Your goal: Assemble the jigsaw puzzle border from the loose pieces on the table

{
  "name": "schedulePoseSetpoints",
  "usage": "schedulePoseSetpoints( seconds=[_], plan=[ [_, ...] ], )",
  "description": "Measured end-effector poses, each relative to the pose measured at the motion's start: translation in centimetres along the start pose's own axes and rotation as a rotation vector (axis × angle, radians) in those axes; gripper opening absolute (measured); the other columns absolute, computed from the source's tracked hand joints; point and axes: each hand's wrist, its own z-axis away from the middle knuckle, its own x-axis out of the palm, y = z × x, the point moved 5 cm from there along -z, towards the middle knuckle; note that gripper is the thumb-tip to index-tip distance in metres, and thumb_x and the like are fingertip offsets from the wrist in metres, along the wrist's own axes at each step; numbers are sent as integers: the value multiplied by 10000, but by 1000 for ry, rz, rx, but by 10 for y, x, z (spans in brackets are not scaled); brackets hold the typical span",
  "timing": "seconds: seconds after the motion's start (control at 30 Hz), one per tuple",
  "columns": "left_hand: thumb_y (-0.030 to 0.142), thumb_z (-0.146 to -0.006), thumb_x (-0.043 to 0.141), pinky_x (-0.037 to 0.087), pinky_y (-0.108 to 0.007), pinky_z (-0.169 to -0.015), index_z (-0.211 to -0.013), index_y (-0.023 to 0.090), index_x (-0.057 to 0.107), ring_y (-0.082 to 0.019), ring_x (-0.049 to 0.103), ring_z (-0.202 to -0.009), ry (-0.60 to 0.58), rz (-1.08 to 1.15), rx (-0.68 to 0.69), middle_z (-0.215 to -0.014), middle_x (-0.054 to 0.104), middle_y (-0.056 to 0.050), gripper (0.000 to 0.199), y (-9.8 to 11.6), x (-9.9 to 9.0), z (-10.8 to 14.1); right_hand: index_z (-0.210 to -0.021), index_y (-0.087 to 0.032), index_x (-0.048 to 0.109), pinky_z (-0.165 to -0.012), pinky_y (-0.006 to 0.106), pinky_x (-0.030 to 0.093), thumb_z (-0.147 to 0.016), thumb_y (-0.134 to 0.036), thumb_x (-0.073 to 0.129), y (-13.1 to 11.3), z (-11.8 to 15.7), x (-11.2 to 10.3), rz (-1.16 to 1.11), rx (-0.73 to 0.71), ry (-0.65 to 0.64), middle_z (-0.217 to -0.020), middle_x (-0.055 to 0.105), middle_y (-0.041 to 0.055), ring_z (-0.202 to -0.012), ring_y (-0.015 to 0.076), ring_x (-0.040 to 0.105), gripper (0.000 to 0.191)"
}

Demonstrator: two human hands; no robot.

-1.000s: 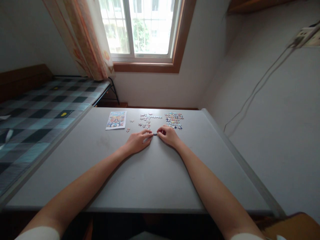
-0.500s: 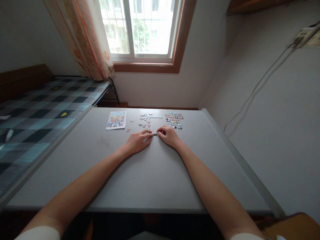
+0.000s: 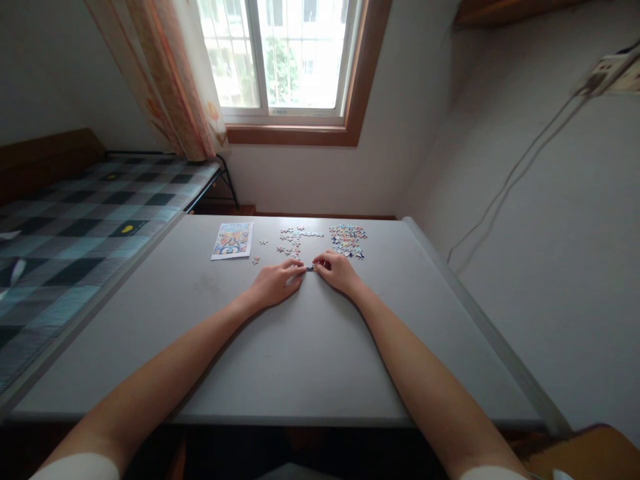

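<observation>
Small dark-blue jigsaw puzzle pieces lie between my two hands on the grey table. My left hand grips their left side with thumb and fingers. From the right, my right hand pinches the other side, its fingertips partly hiding what they hold. Just beyond my hands is a partly joined group of puzzle pieces, its near part hidden by my fingers. A pile of loose puzzle pieces spreads behind my right hand. Two stray pieces, one a single puzzle piece, lie beyond my left hand.
A printed picture sheet lies at the table's back left. The grey table ends at a wall on the right. A bed with a checked cover stands along the left, and a window is ahead.
</observation>
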Motion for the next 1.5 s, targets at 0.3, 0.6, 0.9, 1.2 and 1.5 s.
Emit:
schedulePoseSetpoints(
  seconds=[0.3,0.6,0.9,1.2,1.5],
  plan=[
    [359,-928,416,514,-274,-825,-1190,337,609,-157,652,-957,-9,-2,3,-1250,593,35,327,0,0,0,-840,-185,705,-671,241,401,-797,-178,569,0,0,0,5,5,-10,-757,573,12,-667,114,513,142],
    [363,-931,416,512,-269,-827,-1187,336,611,-152,655,-942,-5,-10,6,-1248,593,40,322,0,1,0,-835,-178,704,-673,235,395,-800,-178,567,0,0,0,14,3,-10,-758,572,13,-674,112,514,142],
    [359,-927,417,509,-264,-825,-1192,333,609,-154,654,-946,-13,-9,-2,-1255,590,40,328,0,1,0,-830,-182,703,-672,236,390,-799,-179,570,0,0,0,25,6,-10,-757,573,12,-677,114,513,137],
    [348,-925,425,515,-265,-824,-1192,332,612,-149,654,-938,-2,-6,0,-1238,597,24,327,0,0,0,-833,-182,704,-669,238,392,-800,-180,566,1,0,1,19,-1,-5,-756,570,11,-673,113,513,142],
    [357,-927,421,517,-271,-822,-1188,334,611,-155,655,-947,-4,-11,5,-1244,594,36,324,1,0,0,-833,-185,707,-672,240,392,-800,-180,563,0,0,1,25,-3,-7,-757,569,12,-676,114,512,147]
  ],
)
